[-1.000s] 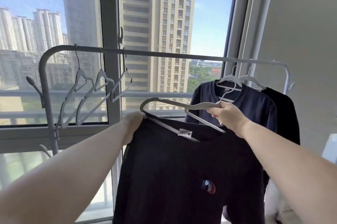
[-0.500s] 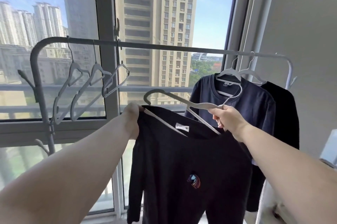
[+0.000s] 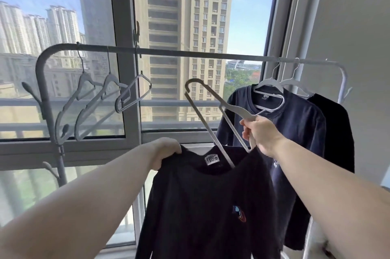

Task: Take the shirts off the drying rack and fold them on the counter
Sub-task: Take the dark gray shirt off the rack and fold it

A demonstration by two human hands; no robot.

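While the left hand [image 3: 166, 153] grips a dark shirt [image 3: 206, 206] by its shoulder, the right hand [image 3: 260, 135] clasps a tilted white hanger [image 3: 213, 115], half out of the collar, before the drying rack [image 3: 190, 53] by the window.

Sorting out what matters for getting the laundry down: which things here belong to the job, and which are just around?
Part of the job:
held black shirt
its hanger
left hand
right hand
navy shirt
black shirt behind it
drying rack

Just around:
three empty hangers
window
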